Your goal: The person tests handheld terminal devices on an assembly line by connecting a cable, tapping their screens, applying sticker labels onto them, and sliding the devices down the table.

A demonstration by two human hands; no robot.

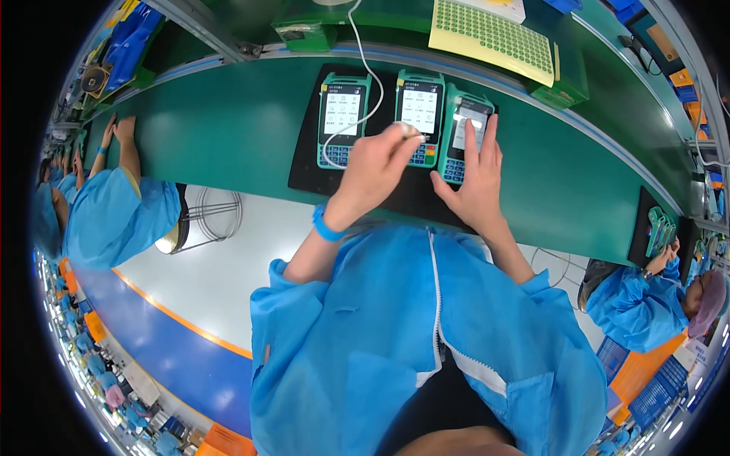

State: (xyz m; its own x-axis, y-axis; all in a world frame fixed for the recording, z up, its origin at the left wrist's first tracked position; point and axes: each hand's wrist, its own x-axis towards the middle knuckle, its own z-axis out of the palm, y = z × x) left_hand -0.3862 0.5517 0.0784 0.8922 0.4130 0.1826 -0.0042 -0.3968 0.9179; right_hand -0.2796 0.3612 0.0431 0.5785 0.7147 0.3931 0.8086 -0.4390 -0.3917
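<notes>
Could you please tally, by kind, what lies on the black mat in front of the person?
Green handheld terminals: 3, the right hand tilting the rightmost
White cable plug: 1, in the left hand
Total: 4

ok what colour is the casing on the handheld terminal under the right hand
Teal green, with a lit white screen, on the terminal under the right hand; the head view shows it.

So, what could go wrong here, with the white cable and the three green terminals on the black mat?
1. The white cable loops over the left terminal; a tug by the left hand might drag it.
2. The right hand tilts the right terminal on edge; it could slip onto the middle terminal.
</notes>
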